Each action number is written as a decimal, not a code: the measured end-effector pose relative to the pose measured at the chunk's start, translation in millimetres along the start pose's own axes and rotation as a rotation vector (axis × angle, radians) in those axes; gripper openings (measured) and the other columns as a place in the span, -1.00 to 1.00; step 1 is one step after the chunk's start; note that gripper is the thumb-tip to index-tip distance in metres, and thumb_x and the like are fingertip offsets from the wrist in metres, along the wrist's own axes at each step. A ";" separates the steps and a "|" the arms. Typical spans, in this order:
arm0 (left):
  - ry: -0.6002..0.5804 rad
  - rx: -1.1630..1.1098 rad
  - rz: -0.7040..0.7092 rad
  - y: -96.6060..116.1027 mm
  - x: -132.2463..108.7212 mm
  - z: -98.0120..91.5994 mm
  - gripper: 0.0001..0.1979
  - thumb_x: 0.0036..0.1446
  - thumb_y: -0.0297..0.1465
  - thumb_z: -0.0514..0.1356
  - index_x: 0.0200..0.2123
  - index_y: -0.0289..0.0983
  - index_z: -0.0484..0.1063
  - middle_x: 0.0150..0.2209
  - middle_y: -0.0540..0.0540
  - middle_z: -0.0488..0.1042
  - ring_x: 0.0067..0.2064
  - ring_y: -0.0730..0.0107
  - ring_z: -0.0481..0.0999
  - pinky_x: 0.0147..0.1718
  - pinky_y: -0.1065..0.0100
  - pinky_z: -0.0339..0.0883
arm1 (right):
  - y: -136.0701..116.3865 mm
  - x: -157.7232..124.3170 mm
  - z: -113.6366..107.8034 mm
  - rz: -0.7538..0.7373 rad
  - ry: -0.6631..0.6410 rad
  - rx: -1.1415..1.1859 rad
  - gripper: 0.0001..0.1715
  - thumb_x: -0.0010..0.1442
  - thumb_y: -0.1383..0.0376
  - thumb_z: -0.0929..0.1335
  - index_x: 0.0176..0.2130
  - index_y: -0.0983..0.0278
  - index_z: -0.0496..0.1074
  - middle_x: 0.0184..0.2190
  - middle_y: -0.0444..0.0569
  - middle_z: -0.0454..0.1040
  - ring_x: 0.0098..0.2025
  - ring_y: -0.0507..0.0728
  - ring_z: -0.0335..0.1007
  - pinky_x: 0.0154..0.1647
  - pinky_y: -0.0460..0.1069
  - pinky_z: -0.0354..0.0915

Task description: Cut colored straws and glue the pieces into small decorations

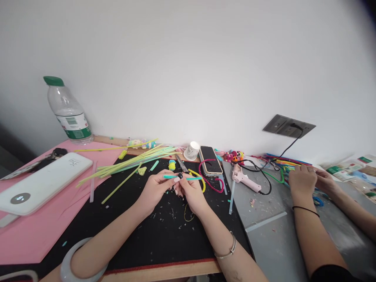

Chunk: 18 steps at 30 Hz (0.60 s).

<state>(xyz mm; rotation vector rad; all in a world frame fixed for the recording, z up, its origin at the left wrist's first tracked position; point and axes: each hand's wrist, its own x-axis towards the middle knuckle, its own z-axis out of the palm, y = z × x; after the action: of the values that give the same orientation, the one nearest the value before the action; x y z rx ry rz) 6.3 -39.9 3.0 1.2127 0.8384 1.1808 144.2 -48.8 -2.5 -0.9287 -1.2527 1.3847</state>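
Observation:
My left hand (155, 188) and my right hand (192, 194) meet over the black mat (138, 231). Both pinch a teal pipe cleaner (183, 178) held level between them, with a small dark bead-like piece at its middle. The fingers of both hands are curled closed around it. A yellow pipe cleaner (199, 178) and a magenta one (210, 182) lie just behind my right hand. Scissors (182, 164) lie a little farther back.
Several yellow-green pipe cleaners (132, 164) fan out at the left. A phone (210, 159), paper cup (191, 151), pink glue gun (245, 179), water bottle (69, 111) and white power bank (41, 182) surround the mat. Another person's hands (308, 180) work at right.

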 end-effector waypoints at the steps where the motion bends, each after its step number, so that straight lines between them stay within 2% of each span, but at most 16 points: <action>1: 0.022 -0.023 0.009 0.5 0.1 -0.1 -0.81 -0.02 -0.28 0.28 -0.51 -0.30 0.51 -0.40 -0.02 0.43 -0.45 0.48 0.33 -0.43 0.41 0.24 | 0.0 0.1 -0.9 0.005 -0.013 -0.009 -0.54 0.19 0.01 0.27 -0.51 0.31 0.35 -0.66 -0.16 0.31 -0.69 -0.08 0.04 -0.68 -0.12 -0.07; 4: 0.147 -0.106 -0.030 1.2 0.9 -2.6 -0.75 -0.03 -0.25 0.30 -0.57 -0.30 0.46 -0.54 0.04 0.32 -0.49 0.52 0.26 -0.47 0.44 0.18 | -3.4 0.4 -6.5 -0.026 0.056 -0.042 -0.55 0.22 0.04 0.24 -0.51 0.30 0.32 -0.66 -0.18 0.25 -0.68 -0.07 0.03 -0.67 -0.12 -0.08; 7: 0.219 -0.185 -0.084 1.5 1.2 -4.1 -0.73 -0.06 -0.23 0.33 -0.56 -0.32 0.46 -0.58 0.03 0.30 -0.48 0.51 0.27 -0.46 0.44 0.22 | -8.7 0.1 -10.0 -0.079 0.126 -0.087 -0.59 0.22 0.09 0.26 -0.54 0.28 0.22 -0.69 -0.25 0.13 -0.66 -0.08 -0.03 -0.65 -0.13 -0.09; 12: 0.219 -0.349 -0.082 5.2 1.4 -2.9 -0.77 -0.04 -0.26 0.33 -0.32 -0.27 0.53 -0.49 0.03 0.29 -0.48 0.57 0.25 -0.49 0.50 0.22 | -11.1 -1.0 -6.9 -0.117 0.097 -0.258 -0.57 0.23 0.11 0.25 -0.57 0.27 0.18 -0.70 -0.25 0.10 -0.65 -0.07 -0.04 -0.63 -0.12 -0.08; 18: 0.183 -0.410 -0.091 3.6 2.1 -2.1 -0.83 -0.03 -0.29 0.33 -0.41 -0.27 0.51 -0.49 0.04 0.26 -0.48 0.57 0.22 -0.50 0.51 0.21 | -10.4 -0.8 -6.6 -0.130 0.104 -0.317 -0.56 0.24 0.11 0.24 -0.57 0.27 0.20 -0.69 -0.24 0.13 -0.65 -0.06 0.00 -0.61 -0.11 -0.05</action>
<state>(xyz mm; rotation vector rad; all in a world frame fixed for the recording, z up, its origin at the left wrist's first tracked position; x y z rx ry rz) 4.0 -37.6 6.3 0.7340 0.7311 1.3252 152.6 -48.7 6.6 -1.0986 -1.4518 1.0408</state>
